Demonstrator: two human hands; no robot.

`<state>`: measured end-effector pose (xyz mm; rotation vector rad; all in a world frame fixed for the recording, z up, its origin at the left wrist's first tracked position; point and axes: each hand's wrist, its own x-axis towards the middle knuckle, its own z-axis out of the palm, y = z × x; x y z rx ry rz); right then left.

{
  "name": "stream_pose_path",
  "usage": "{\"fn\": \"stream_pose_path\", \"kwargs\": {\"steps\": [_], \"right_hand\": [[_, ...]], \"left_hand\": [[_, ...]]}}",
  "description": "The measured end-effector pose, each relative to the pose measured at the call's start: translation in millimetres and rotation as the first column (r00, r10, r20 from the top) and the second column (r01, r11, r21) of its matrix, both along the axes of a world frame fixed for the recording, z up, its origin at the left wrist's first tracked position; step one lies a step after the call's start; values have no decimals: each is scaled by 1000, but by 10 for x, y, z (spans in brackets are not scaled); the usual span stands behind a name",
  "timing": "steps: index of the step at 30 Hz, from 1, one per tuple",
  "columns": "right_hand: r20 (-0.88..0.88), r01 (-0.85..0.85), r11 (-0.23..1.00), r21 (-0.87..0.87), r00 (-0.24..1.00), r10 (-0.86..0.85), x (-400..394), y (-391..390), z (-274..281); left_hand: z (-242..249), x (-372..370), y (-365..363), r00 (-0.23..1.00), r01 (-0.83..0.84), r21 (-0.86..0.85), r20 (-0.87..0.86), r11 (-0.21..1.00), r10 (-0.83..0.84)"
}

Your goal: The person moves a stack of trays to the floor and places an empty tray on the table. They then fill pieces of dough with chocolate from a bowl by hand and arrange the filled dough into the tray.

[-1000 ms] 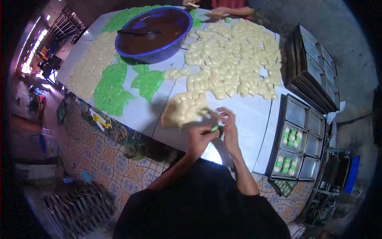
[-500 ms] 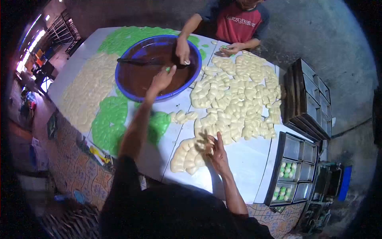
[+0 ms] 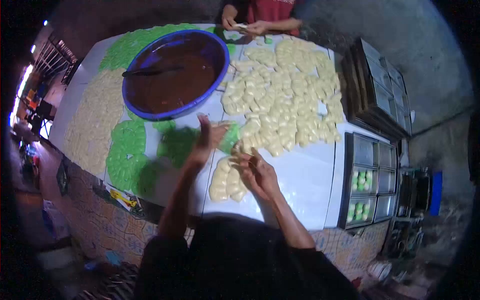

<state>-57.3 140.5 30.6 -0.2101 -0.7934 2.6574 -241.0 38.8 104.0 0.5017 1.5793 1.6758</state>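
My left hand [image 3: 210, 136] is over the near part of the table, thumb raised and fingers pointing right. At its fingertips is a flat piece of green dough [image 3: 230, 138], which it seems to hold; the grip is blurred. Close by on the right, my right hand [image 3: 259, 174] has its fingers half bent and spread, with nothing clearly in them. Its fingertips are above a small group of cream dough pieces [image 3: 226, 182]. A large spread of cream dough pieces [image 3: 280, 100] lies beyond. More green dough [image 3: 127, 142] lies left of my left hand.
A blue basin [image 3: 220, 80] holds brown filling and a dark-handled utensil [image 3: 152, 71]. Divided metal trays [image 3: 367, 150], two sections with green and white balls, stand at right beside stacked trays [image 3: 385, 95]. Across the table, a person's hands [image 3: 245, 26] hold a pale piece.
My left hand has come back from the basin to beside my right hand, and green dough now shows at its fingertips. The other person's hand has left the basin. The view has shifted.
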Motion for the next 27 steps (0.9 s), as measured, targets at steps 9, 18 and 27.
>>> {"fn": "stream_pose_path", "kwargs": {"steps": [9,18,27], "right_hand": [[-25,67,49,997,805,-592,822,-127,263],[61,168,452,876,891,-450,1578,128,192],[446,-193,524,830,792,-416,2105,41,-18]], "left_hand": [[-6,1701,28,970,-45,-96,233,994,67],[-482,2407,37,1000,19,93,22,995,-21],[-648,2834,-9,986,115,143,-138,983,-96]]}}
